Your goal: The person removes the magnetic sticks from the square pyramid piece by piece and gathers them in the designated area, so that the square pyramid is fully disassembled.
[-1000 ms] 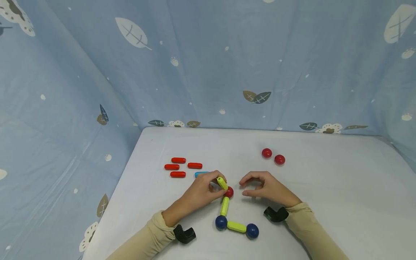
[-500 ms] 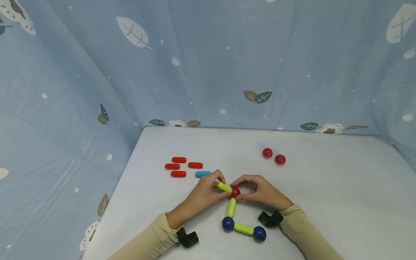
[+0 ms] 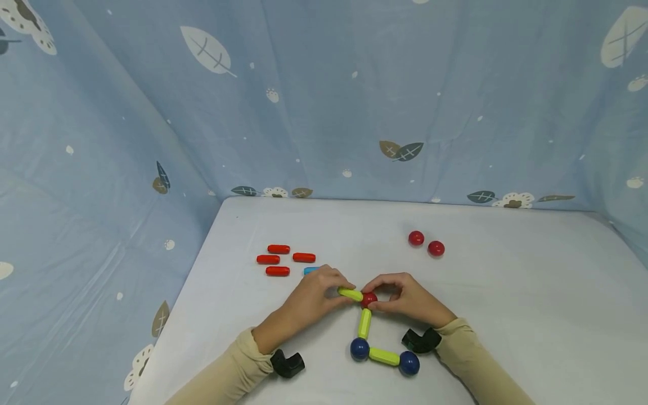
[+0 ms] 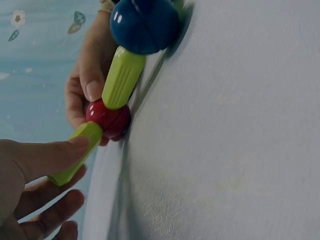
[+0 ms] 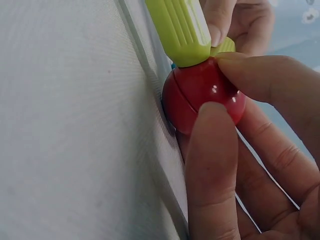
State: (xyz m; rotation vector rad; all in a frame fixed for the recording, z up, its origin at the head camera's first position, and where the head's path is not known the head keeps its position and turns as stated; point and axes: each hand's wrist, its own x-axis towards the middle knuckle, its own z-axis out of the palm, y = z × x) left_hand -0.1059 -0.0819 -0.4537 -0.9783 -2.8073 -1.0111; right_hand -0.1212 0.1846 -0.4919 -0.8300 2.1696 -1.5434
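Observation:
Thumb and fingers of my left hand (image 3: 309,297) pinch a yellow-green toy rod (image 3: 350,294), seen in the left wrist view with its far end against a red ball (image 4: 107,119). My right hand (image 3: 411,298) grips that ball from the other side, fingertips on its glossy surface in the right wrist view. A second yellow-green rod (image 3: 364,323) runs from the red ball to a blue ball (image 3: 359,349). From there a third rod (image 3: 383,356) leads to another blue ball (image 3: 409,363), making one bent chain on the white table.
Several red rods (image 3: 278,271) lie at the left, with a blue rod (image 3: 310,270) partly hidden behind my left hand. Farther back on the table (image 3: 506,270) are two loose red balls (image 3: 416,238). A blue patterned curtain (image 3: 324,112) stands behind.
My right hand has moved left and taken hold of the red ball. The chain has shifted right, and the rod in my left hand has swung from steep to nearly level.

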